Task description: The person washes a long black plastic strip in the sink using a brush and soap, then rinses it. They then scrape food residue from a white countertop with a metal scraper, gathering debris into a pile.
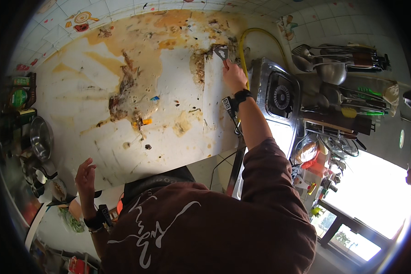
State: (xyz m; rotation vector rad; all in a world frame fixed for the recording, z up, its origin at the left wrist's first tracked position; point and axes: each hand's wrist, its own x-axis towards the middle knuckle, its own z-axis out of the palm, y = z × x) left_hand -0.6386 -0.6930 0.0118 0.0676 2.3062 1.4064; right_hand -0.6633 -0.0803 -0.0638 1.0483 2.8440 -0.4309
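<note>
My right hand [234,76] grips the reddish handle of a small scraper [221,54], its dark triangular head with a cut-out lying over brown grime at the back right of a white countertop [178,75]. Yellow-brown liquid and dark, wet residue [125,89] cover much of the counter's back and middle. An orange scrap [146,121] and a small blue scrap [154,98] lie near that residue. My left hand [85,173] is raised over the counter's front left edge, fingers partly bent, holding nothing.
A yellow hose [242,44] curves beside the gas stove [281,90] at right. Ladles and other utensils [342,60] hang on the right wall. Metal bowls [41,138] and jars stand along the left side. A black cable [216,166] hangs below the counter's front edge.
</note>
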